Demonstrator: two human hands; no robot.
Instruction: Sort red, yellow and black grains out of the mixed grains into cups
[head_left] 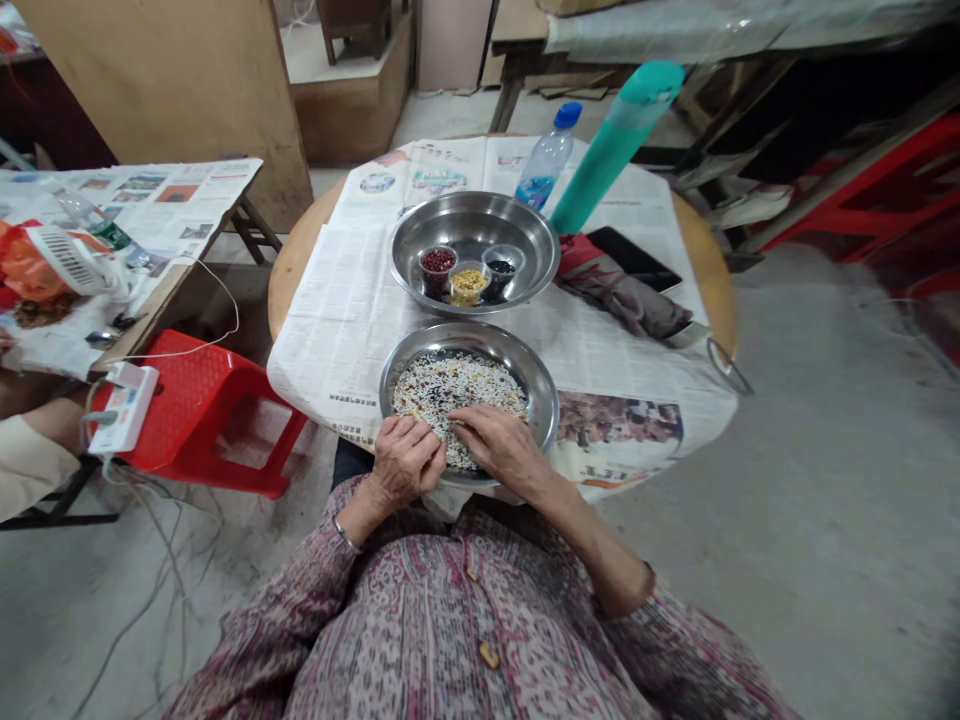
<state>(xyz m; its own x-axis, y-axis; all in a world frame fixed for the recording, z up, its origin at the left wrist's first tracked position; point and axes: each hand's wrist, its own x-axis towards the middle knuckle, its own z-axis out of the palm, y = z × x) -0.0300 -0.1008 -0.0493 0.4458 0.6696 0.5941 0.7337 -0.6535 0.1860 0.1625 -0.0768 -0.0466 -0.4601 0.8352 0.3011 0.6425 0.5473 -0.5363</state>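
A steel basin (545, 400) in front of me holds mixed beans (457, 390), mostly white with some dark red, yellow and black ones. Curled into a loose fist, my left hand (406, 460) rests at the near left rim; what is inside its fingers is hidden. My right hand (501, 448) reaches over the beans from the near right, its fingers pressed together with the tips at the beans. Behind stands a larger steel basin (405, 265) with three clear cups inside: dark red beans (437, 262), yellow beans (469, 282) and black beans (500, 268).
Newspaper (337, 290) covers the round table. Toward the back right are a plastic bottle (544, 165), a green cylinder (615, 150), a folded umbrella (615, 290) and a dark flat device (634, 258). A red stool (187, 400) bearing a power strip (124, 410) stands left, near another person's arm (45, 440).
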